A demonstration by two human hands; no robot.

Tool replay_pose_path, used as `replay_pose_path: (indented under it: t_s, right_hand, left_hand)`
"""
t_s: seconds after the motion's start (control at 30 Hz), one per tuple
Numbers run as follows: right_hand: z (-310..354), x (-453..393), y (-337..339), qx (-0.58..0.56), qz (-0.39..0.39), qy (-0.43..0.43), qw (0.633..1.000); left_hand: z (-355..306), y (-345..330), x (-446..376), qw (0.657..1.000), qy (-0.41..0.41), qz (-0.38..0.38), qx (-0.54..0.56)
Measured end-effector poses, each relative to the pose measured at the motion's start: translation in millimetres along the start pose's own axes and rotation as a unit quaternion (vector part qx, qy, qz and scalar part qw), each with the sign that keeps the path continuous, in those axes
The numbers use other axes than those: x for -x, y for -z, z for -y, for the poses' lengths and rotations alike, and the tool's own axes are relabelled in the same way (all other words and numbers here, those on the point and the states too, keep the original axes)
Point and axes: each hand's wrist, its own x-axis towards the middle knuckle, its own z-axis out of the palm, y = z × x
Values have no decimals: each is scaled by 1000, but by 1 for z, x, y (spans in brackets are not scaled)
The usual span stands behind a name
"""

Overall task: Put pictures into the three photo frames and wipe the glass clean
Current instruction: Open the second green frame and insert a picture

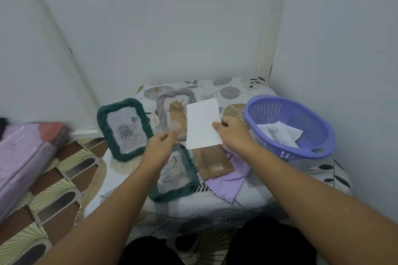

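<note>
This looks like a corner of a home, a small private room rather than a workplace. Plain pale walls (pixel 150 17) meet at a corner, with a cream trim strip (pixel 266 17) running up one of them. The low counter (pixel 215 202) pushed into that corner is draped in a household cloth printed with leaves. The floor (pixel 53 189) carries patterned covering in brown and cream fan shapes. A lilac plastic basket (pixel 288 127) of the kitchen kind holds loose papers, and a soft bundle wrapped in clear plastic (pixel 23 157) lies at the left.
</note>
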Motion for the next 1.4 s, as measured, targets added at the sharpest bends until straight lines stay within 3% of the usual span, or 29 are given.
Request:
replay_pose_path:
  t_s: [0.13, 0.27, 0.4, 0.63, 0.9, 1.03, 1.4]
  right_hand:
    - [-7, 4, 27, 15, 3, 5, 1000]
    - [-16, 5, 53, 98, -17, 41, 994]
    - [-23, 7, 83, 213, -87, 104, 968]
    - [-59, 5, 126, 387, 85, -8, 918]
    - [-63, 0, 130, 299, -32, 58, 952]
    - [-64, 1, 136, 260, -35, 62, 963]
    - [-68, 4, 127, 254, 0, 66, 965]
  left_hand:
    - [-34, -46, -16, 991, 78, 75, 84]
    - [-41, -79, -25, 990, 58, 81, 104]
    - [-37, -101, -30, 990, 53, 53, 115]
    - [-29, -130, -38, 998, 45, 24, 44]
    - [-35, -171, -46, 996, 31, 42, -67]
    - [-37, -188, -49, 989, 32, 55, -131]
    - [-30, -221, -52, 985, 45, 70, -153]
